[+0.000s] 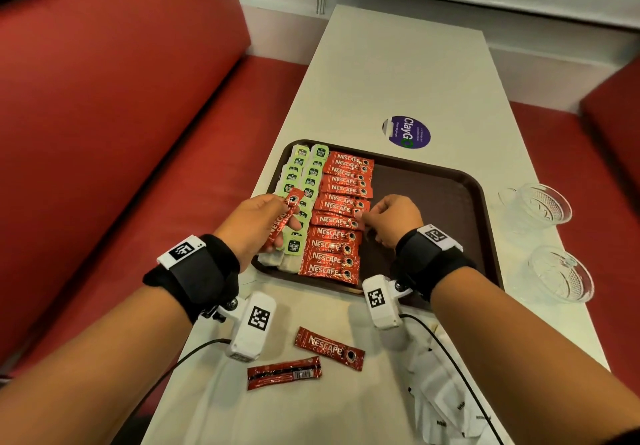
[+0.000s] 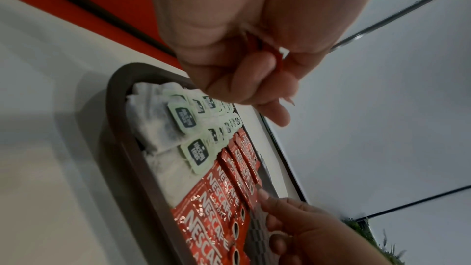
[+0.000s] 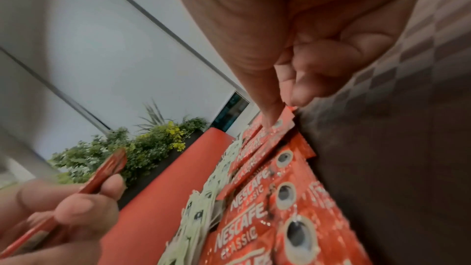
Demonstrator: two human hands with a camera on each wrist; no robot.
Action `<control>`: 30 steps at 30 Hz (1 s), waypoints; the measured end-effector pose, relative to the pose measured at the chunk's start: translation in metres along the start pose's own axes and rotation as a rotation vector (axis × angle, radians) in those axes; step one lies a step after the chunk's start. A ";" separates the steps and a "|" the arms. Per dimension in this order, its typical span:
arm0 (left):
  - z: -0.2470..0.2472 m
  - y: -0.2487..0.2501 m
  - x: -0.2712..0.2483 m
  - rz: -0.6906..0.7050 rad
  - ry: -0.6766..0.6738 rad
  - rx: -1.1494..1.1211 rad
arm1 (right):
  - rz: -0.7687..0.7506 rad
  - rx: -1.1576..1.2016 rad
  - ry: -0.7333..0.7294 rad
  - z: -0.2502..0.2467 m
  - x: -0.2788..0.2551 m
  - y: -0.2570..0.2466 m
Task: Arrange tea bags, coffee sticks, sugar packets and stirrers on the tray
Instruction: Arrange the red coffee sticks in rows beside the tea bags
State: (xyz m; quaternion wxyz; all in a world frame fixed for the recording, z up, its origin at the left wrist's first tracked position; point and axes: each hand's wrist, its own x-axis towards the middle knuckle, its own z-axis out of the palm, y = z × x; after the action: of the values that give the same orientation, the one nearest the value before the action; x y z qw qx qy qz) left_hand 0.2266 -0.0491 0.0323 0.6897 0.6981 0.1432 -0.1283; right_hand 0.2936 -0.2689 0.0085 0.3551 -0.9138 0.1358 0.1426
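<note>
Tea bags [image 1: 300, 198] with pale green paper tags already fill two columns along the left side of the dark brown plastic tray [image 1: 450, 181], and beside them a column of red foil coffee sticks [image 1: 341, 216] runs from the far rim to the near one, overlapping like shingles. That much of the job looks done.

The left hand [image 1: 258, 222] hovers over the tea bags, fingers and thumb curled round one more red coffee stick [image 1: 282, 221] held at a slant — it has yet to be laid down. The right hand [image 1: 391, 219] sits on the tray with its fingers curled, index fingertip and thumb pinching the right end of a coffee stick midway down the column; in the right wrist view that end is lifted a little off its neighbours, so I judge the hand is straightening it or opening a gap for the held one.

Left to do, as far as can be seen: two loose red coffee sticks [image 1: 329, 348] lie on the white table [image 1: 398, 63] in front of the tray, and a heap of white paper packets [image 1: 446, 403] — sugar, probably, though the print is too small to read — waits at the near right. No stirrers are visible, and the right half of the tray is bare.
</note>
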 end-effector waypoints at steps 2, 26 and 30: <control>0.001 0.000 -0.001 0.006 -0.058 0.047 | -0.118 0.106 -0.013 -0.003 -0.010 -0.005; -0.013 -0.023 -0.019 0.066 -0.013 0.306 | 0.192 0.560 -0.164 0.001 -0.038 -0.005; -0.019 -0.023 -0.029 0.097 0.023 0.358 | 0.163 0.274 -0.089 0.003 -0.036 -0.004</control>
State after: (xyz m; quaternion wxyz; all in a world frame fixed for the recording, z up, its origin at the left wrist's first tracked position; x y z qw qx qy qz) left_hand 0.1904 -0.0310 0.0226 0.5582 0.8171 0.0922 -0.1106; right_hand 0.2617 -0.2583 0.0218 0.4692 -0.8357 0.2115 0.1916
